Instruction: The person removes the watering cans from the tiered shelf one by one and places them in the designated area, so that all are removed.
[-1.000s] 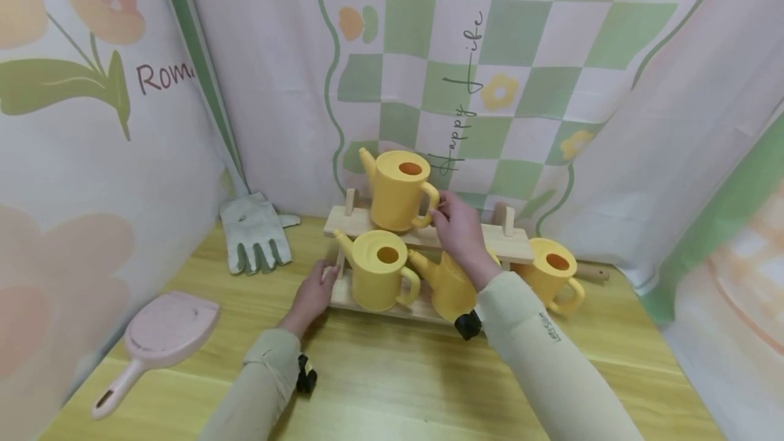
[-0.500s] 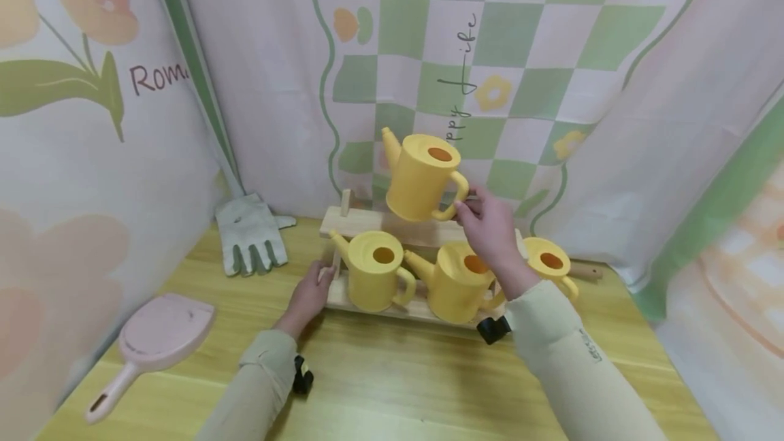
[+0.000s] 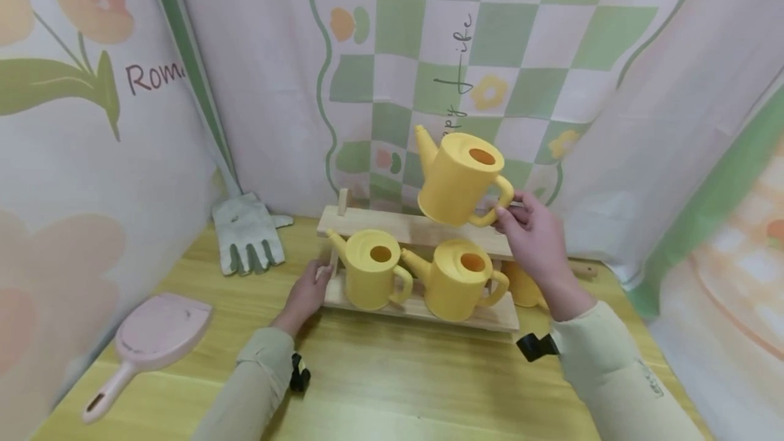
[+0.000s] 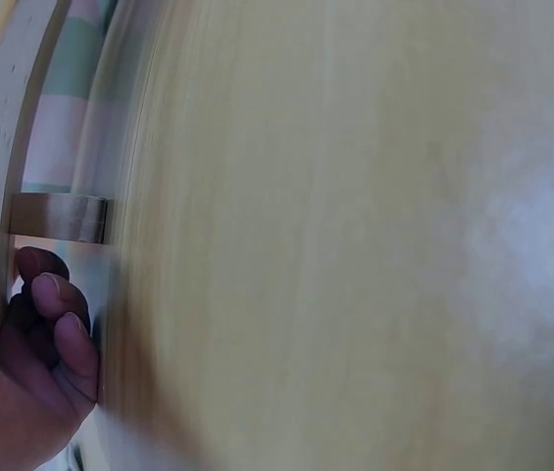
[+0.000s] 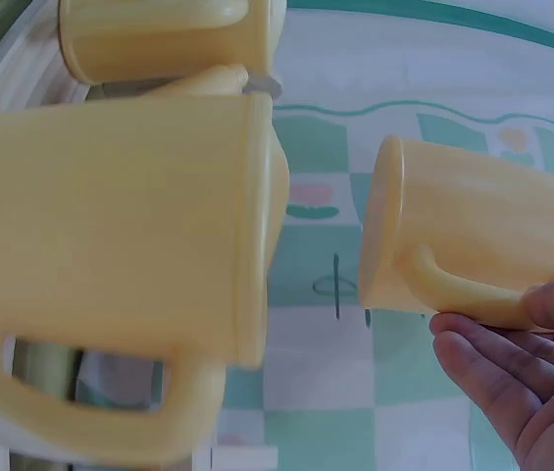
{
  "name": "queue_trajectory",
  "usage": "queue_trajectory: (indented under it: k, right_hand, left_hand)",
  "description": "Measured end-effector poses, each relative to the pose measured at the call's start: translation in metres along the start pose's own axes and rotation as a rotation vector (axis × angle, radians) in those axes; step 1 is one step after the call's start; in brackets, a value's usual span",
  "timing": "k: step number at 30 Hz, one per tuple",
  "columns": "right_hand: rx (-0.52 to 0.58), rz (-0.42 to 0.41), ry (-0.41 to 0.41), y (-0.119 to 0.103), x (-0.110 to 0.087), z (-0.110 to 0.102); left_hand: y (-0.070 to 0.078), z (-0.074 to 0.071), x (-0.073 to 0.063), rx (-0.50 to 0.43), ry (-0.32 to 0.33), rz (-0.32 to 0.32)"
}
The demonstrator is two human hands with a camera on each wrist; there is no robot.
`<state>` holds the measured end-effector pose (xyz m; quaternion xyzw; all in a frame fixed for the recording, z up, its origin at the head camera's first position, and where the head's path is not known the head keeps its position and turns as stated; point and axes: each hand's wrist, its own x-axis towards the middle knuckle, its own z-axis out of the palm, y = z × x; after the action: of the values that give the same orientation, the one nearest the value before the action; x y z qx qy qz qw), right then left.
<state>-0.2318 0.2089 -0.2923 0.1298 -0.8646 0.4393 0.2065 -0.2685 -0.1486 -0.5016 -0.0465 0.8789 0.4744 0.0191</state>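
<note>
My right hand [image 3: 537, 240] pinches the handle of a yellow watering can [image 3: 459, 179], raised above the top board of a small two-tier wooden rack [image 3: 404, 224]. Its spout points left and up; the right wrist view shows thumb and fingers on the handle of this watering can [image 5: 482, 216]. My left hand [image 3: 306, 295] grips the rack's left end, and in the left wrist view its fingers [image 4: 61, 304] curl behind the wood. On the lower tier stand a left watering can [image 3: 370, 274] and a right watering can [image 3: 456, 284], both with spouts to the left.
Behind my right hand, another yellow watering can [image 3: 520, 284] stands on the table [image 3: 392, 386], partly hidden. A wooden handle [image 3: 583, 269] shows beyond it. At left lie a white-and-green work glove [image 3: 248, 233] and a pink dustpan [image 3: 162, 332]. A checkered curtain [image 3: 453, 87] hangs close behind.
The right hand has lifted the watering can off the top board and carried it right, tilting it slightly. The left hand keeps its hold on the rack.
</note>
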Motion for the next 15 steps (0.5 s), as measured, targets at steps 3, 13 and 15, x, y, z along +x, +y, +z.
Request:
queue_trajectory:
  k: [3, 13, 15]
  right_hand:
    - [-0.028, -0.013, 0.022, 0.005, -0.006, -0.01]
    - [-0.029, 0.04, 0.042, 0.025, -0.026, -0.05]
    - [-0.038, 0.051, 0.034, 0.029, -0.03, -0.058]
  left_hand:
    - [-0.001, 0.001, -0.001, 0.004, 0.001, 0.008]
    - [-0.001, 0.0, -0.003, 0.01, 0.008, 0.03]
    - [-0.001, 0.001, -0.003, 0.012, 0.009, 0.033]
